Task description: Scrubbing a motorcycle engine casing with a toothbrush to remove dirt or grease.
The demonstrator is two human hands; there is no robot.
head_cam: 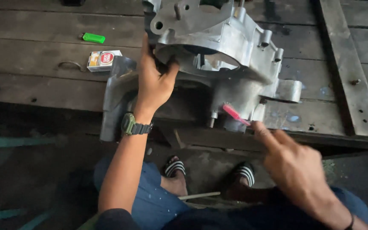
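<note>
Lighter and small box lie beside engine casing.

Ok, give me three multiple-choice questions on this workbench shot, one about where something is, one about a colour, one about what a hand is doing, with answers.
1. Where does the lighter lie?
A. on the wooden bench, left of the engine casing
B. on the floor by the sandals
C. inside the casing

2. What colour is the thin tool in the right hand?
A. blue
B. pink-red
C. yellow

3. What is the left hand doing?
A. hanging free below the bench
B. holding the small box
C. gripping the edge of the engine casing

Answers:
1 A, the green lighter rests on the wooden bench, up and left of the casing.
2 B, the tool shows pink-red against the grey metal.
3 C, fingers and thumb wrap the casing's left rim.
</note>
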